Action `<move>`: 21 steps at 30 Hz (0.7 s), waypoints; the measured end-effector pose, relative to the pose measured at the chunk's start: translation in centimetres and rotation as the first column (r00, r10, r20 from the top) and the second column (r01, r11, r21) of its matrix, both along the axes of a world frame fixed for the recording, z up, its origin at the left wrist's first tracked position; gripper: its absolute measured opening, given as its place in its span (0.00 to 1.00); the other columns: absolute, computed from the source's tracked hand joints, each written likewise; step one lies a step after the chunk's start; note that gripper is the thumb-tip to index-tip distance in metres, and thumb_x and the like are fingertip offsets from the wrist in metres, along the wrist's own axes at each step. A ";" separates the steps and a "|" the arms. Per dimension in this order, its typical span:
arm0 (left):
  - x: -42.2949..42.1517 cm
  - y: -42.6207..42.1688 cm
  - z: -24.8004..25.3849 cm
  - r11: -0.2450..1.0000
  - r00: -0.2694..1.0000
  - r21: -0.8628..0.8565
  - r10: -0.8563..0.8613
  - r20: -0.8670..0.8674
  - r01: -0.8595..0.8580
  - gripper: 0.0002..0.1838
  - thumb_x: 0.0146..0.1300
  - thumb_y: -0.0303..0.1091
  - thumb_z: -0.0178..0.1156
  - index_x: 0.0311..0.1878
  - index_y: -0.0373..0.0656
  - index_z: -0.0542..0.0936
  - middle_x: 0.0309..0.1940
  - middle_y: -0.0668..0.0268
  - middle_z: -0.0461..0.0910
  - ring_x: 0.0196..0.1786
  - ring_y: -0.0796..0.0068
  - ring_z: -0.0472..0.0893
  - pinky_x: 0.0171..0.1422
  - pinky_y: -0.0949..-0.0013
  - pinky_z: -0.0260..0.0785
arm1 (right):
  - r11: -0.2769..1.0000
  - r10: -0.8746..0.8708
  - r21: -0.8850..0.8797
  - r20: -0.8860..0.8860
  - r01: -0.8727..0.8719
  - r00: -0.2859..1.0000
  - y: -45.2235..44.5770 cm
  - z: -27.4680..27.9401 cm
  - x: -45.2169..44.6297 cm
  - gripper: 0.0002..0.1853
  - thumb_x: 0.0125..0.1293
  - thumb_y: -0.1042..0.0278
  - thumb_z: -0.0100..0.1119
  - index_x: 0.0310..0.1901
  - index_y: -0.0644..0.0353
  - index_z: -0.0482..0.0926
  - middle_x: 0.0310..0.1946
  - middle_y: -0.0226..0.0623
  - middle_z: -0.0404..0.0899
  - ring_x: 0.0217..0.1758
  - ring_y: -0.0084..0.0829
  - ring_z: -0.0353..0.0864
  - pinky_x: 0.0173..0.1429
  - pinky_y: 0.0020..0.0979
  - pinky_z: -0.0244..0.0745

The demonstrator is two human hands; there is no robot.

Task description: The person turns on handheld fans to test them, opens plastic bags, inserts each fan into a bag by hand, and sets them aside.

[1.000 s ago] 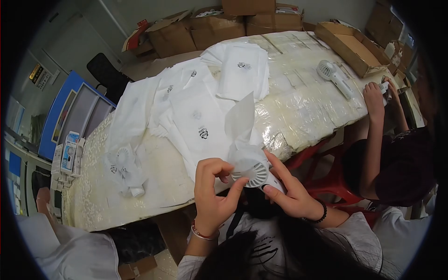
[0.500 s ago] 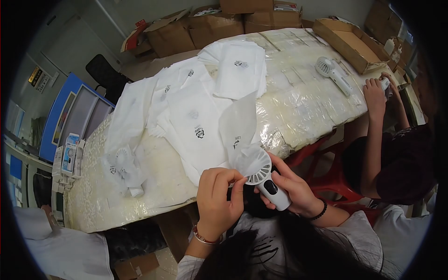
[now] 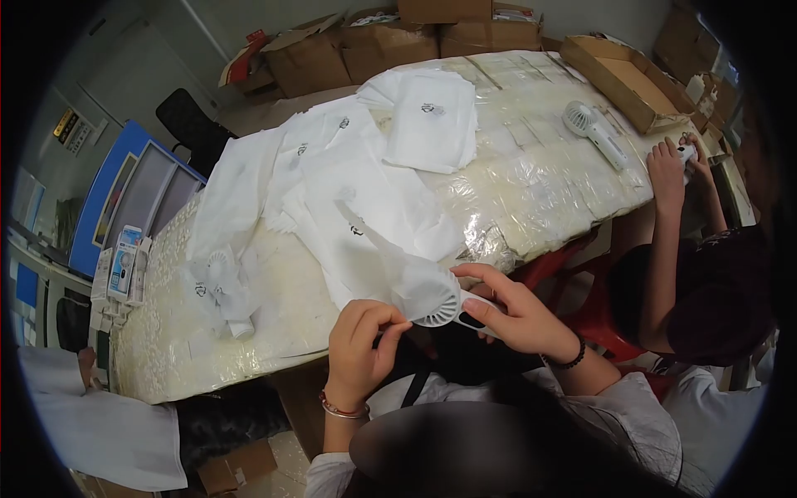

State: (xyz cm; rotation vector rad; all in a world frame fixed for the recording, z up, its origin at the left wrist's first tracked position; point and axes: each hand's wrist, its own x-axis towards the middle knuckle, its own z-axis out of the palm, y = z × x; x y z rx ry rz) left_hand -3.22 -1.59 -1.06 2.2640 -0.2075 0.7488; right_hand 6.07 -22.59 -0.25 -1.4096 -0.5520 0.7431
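My right hand (image 3: 521, 317) is closed around the handle of a white handheld fan (image 3: 442, 310), with its round slotted head pointing left. A translucent white plastic bag (image 3: 403, 278) covers part of the fan head. My left hand (image 3: 359, 347) pinches the edge of this bag beside the fan head, thumb against forefinger. Just beyond my hands, flat white bags (image 3: 328, 195) printed with dark marks lie spread on the table. To the left, another fan in a bag (image 3: 220, 278) rests on the tabletop.
The plastic-wrapped table (image 3: 531, 178) carries a stack of bags (image 3: 432, 120) and an unbagged fan (image 3: 594, 133). A co-worker's hands (image 3: 671, 166) hold a white object at the right. An open cardboard tray (image 3: 627, 79) and small printed boxes (image 3: 124, 266) sit at the edges.
Both hands have moved left and slightly down with the fan, which has turned so its head points more to the left. The bag now covers more of the fan head.
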 end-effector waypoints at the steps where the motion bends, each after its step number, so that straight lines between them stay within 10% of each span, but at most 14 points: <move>1: 0.1 0.2 -0.3 1.000 1.000 -0.014 -0.002 -0.004 0.002 0.08 0.52 0.23 0.67 0.32 0.38 0.76 0.29 0.63 0.75 0.29 0.69 0.74 0.32 0.72 0.67 | 0.999 0.020 -0.042 0.029 -0.019 0.999 -0.1 0.6 0.4 0.21 0.72 0.66 0.48 0.64 0.55 0.60 0.32 0.32 0.76 0.25 0.17 0.74 0.27 0.20 0.72; 11: 0.1 -1.9 -0.8 0.952 0.962 -0.253 0.216 0.165 -0.170 0.09 0.48 0.21 0.68 0.32 0.38 0.77 0.28 0.63 0.76 0.29 0.67 0.75 0.31 0.71 0.68 | 0.931 0.156 0.358 -0.555 0.066 0.817 2.7 -1.3 -2.0 0.20 0.76 0.61 0.36 0.65 0.53 0.53 0.37 0.48 0.77 0.23 0.30 0.76 0.26 0.27 0.73; 14: 0.3 -1.8 -1.1 0.994 0.986 -0.093 0.062 0.152 -0.049 0.09 0.48 0.20 0.67 0.32 0.38 0.77 0.28 0.63 0.76 0.30 0.66 0.76 0.32 0.70 0.68 | 0.864 0.276 0.486 -0.675 0.131 0.685 2.6 -1.1 -1.8 0.19 0.76 0.60 0.34 0.65 0.54 0.53 0.37 0.48 0.75 0.24 0.31 0.76 0.25 0.26 0.73; 18: 0.4 -3.1 0.3 0.993 0.959 -0.006 0.114 0.258 -0.117 0.09 0.47 0.22 0.68 0.31 0.42 0.78 0.29 0.65 0.77 0.30 0.64 0.76 0.35 0.66 0.67 | 0.985 0.010 0.167 -0.238 0.031 0.971 2.9 -0.5 -2.1 0.24 0.76 0.61 0.34 0.69 0.57 0.48 0.42 0.48 0.75 0.33 0.33 0.79 0.35 0.27 0.76; 20: 0.8 -4.4 1.0 0.993 0.951 0.036 0.093 0.295 -0.108 0.09 0.47 0.22 0.67 0.32 0.43 0.78 0.29 0.65 0.77 0.30 0.64 0.76 0.35 0.65 0.66 | 0.988 -0.153 0.101 0.613 0.115 0.775 3.3 -3.1 -2.3 0.28 0.76 0.60 0.35 0.72 0.59 0.43 0.51 0.49 0.73 0.49 0.36 0.77 0.54 0.29 0.72; 21: 1.0 -5.0 1.2 0.996 0.954 0.038 0.071 0.291 -0.086 0.09 0.47 0.21 0.67 0.31 0.42 0.78 0.28 0.64 0.77 0.30 0.63 0.75 0.35 0.65 0.66 | 0.970 -0.148 0.235 0.387 0.058 0.910 3.6 -4.0 -2.6 0.31 0.76 0.53 0.34 0.72 0.61 0.42 0.58 0.47 0.67 0.61 0.36 0.69 0.66 0.29 0.59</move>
